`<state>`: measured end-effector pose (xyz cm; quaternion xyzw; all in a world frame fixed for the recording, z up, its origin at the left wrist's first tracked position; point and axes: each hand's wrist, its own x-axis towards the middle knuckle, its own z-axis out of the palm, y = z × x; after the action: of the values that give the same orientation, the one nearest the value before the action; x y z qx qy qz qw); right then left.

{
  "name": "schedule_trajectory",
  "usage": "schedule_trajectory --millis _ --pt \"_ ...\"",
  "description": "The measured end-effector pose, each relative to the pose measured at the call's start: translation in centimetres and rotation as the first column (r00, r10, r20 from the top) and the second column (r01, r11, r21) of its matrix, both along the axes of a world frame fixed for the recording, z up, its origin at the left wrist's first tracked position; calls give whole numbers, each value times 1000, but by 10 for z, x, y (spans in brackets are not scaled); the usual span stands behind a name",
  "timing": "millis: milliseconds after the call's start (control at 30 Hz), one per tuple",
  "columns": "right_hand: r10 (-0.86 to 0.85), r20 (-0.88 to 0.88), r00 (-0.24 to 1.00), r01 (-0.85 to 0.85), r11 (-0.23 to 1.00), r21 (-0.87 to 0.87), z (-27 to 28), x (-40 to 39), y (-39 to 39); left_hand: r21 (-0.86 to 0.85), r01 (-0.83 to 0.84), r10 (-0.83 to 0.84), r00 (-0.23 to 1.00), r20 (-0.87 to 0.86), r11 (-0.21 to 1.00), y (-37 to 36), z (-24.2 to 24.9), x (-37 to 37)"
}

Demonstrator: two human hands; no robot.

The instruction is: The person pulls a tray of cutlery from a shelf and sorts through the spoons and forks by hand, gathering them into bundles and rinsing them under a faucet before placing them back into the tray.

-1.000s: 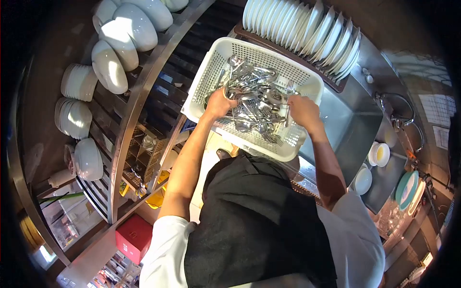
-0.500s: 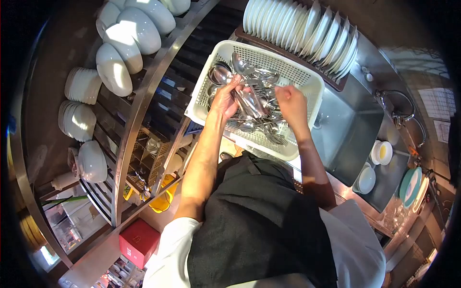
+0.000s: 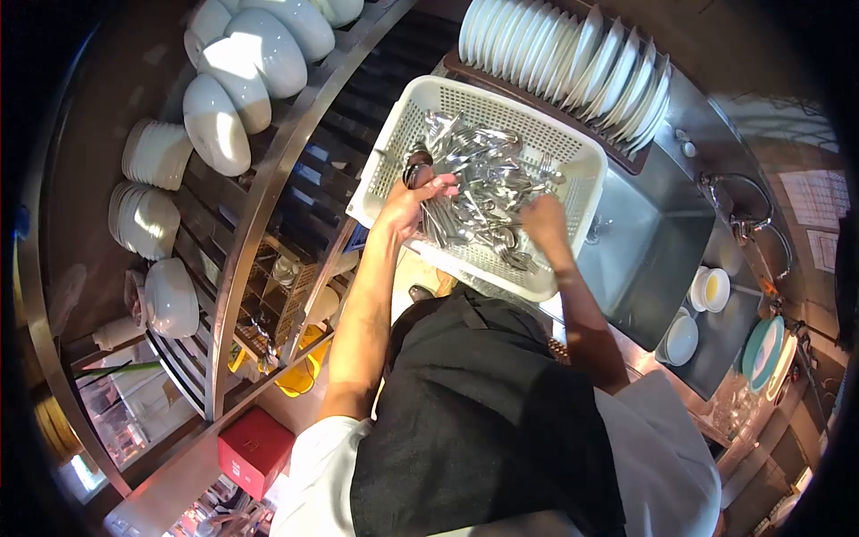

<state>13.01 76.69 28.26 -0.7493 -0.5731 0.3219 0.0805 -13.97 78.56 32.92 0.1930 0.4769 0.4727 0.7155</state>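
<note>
A white perforated basket (image 3: 573,152) holds a heap of loose metal cutlery (image 3: 492,170), with forks and spoons among it. At the basket's left side my left hand (image 3: 407,208) is wrapped round a bundle of spoons (image 3: 418,164), their bowls pointing up and away from me. My right hand (image 3: 544,221) is over the right part of the heap, its fingers curled down at the cutlery. Whether those fingers grip a piece cannot be made out.
White plates (image 3: 528,45) stand in a rack beyond the basket. A metal sink (image 3: 635,259) lies to the right, with white bowls (image 3: 682,338) beside it. Shelves (image 3: 268,179) on the left hold more bowls (image 3: 215,125). A red box (image 3: 255,452) is at lower left.
My left hand has moved slightly left and down with the spoons, uncovering more of the heap. My right hand has dropped lower, onto the cutlery.
</note>
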Motion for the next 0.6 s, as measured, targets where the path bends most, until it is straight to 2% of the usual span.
schedule_trajectory --millis 100,133,233,267,300,333,367,400,433,533,567,600 --pt "-19 -83 996 40 967 253 36 30 6 92 258 -227 939 -257 962 4 15 -3" --pt "-43 -123 991 81 942 327 53 36 11 69 225 -201 946 -255 972 5 14 0" --pt "41 -64 997 -11 908 419 122 47 28 98 194 -168 960 -225 976 12 3 11" --pt "174 -10 985 -142 834 533 141 53 33 115 219 -186 952 -242 969 15 1 12" --pt "294 60 954 -265 734 625 161 59 37 87 229 -208 957 -204 969 17 1 12" --pt "377 104 921 -363 725 586 185 60 43 57 245 -233 959 -162 968 18 1 14" --pt "452 142 880 -453 713 536 204 57 49 65 234 -233 972 -32 970 17 12 20" --pt "534 163 830 -525 646 554 212 50 55 65 230 -236 966 103 971 15 23 27" --pt "607 187 772 -589 573 570 216 40 65 127 301 -324 914 245 945 20 6 25" --pt "728 35 685 -544 479 688 178 -9 87 192 307 -359 856 371 932 24 4 40" --pt "722 -53 690 -501 529 685 159 -26 91 257 295 -363 888 282 920 21 37 50" --pt "673 -133 727 -427 596 680 150 -37 91 259 298 -366 887 281 919 22 34 50"
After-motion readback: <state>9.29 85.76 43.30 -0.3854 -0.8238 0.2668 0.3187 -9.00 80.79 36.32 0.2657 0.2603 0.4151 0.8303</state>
